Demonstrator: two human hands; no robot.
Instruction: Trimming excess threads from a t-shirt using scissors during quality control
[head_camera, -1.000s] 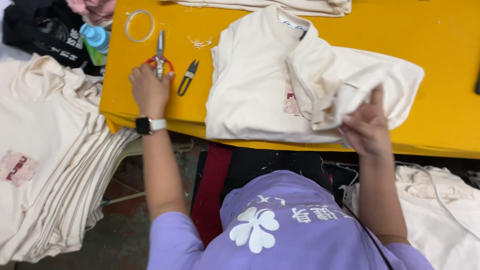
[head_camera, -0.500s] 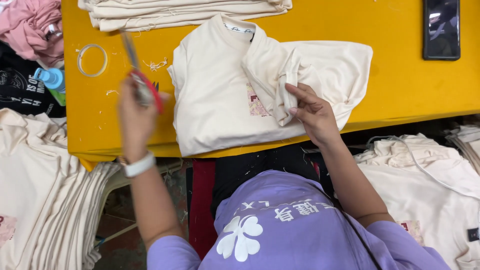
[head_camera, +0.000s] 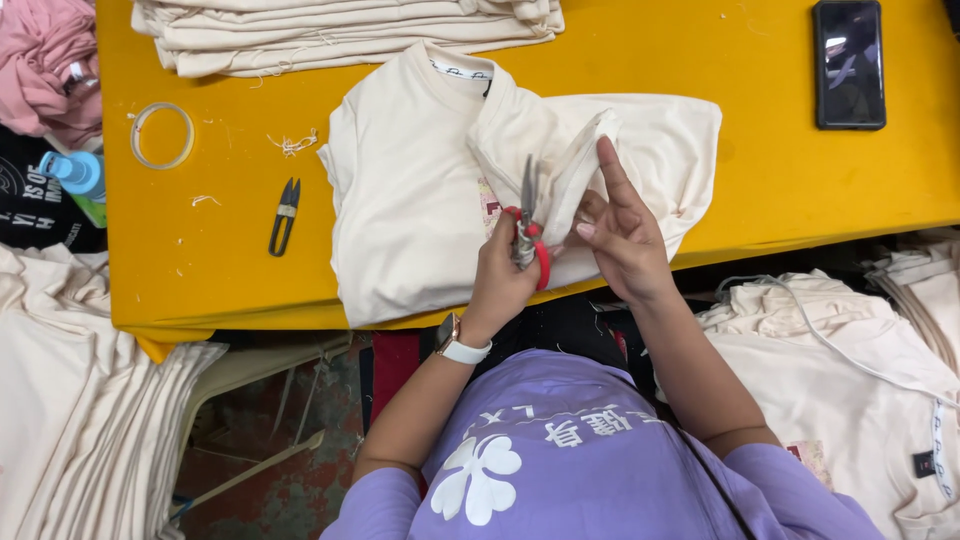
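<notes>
A cream T-shirt (head_camera: 420, 200) lies spread on the yellow table (head_camera: 240, 270). My left hand (head_camera: 500, 275) grips red-handled scissors (head_camera: 528, 225), blades pointing up at a raised fold of the shirt. My right hand (head_camera: 625, 235) pinches that fold (head_camera: 575, 170) and holds it upright beside the blades. A watch with a white strap sits on my left wrist.
Black thread snips (head_camera: 285, 215) and a tape ring (head_camera: 162, 135) lie on the table's left part. A stack of folded cream shirts (head_camera: 340, 30) sits at the far edge, a black phone (head_camera: 848, 62) at far right. Piles of cream shirts (head_camera: 70, 400) flank me; a blue-capped bottle (head_camera: 72, 172) stands left.
My left hand picked the scissors up from the table's left side and carried them right to the shirt. My right hand lifted a fold of the shirt.
</notes>
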